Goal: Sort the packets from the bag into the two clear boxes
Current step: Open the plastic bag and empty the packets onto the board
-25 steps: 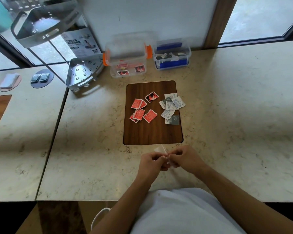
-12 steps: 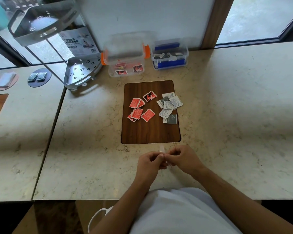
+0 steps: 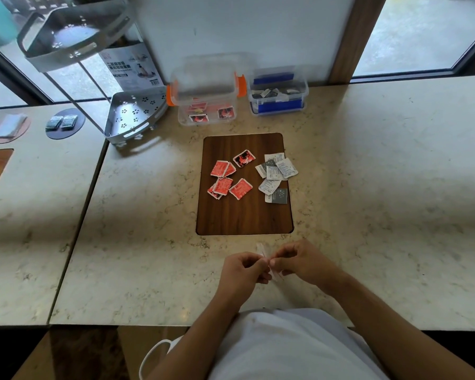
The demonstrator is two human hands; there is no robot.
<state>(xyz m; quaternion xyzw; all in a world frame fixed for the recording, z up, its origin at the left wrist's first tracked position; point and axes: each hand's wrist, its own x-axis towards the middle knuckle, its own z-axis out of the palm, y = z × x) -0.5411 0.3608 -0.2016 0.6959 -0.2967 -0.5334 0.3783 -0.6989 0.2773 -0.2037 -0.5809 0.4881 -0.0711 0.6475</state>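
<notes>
Pinching a small clear bag (image 3: 263, 256) between them, the left hand (image 3: 240, 272) and the right hand (image 3: 303, 263) meet fingertip to fingertip just above the marble counter (image 3: 395, 187), both with fingers curled tight on the thin plastic. The bag is nearly see-through and crumpled, so its outline is hard to follow and whether anything is in it cannot be told.

Beyond the hands, a dark wood-grain panel (image 3: 244, 218) with rounded corners is set flush into the pale, veined stone. On it lie two loose groups of flat square sachets: the red packets (image 3: 225, 176) on the left, one of them black and red, several overlapping; the white and grey packets (image 3: 276, 174) on the right, also overlapping, with fine print too small to read.

Farther back, against the white wall, stand two clear plastic boxes side by side. The orange-clipped box (image 3: 206, 105) on the left holds a few red-and-black packets. The blue-clipped box (image 3: 277, 97) on the right holds grey and white ones.

To the left stands a grey metal corner rack (image 3: 132, 116) with flower-shaped perforations, a printed carton (image 3: 132, 69) behind it, its writing illegible.
</notes>
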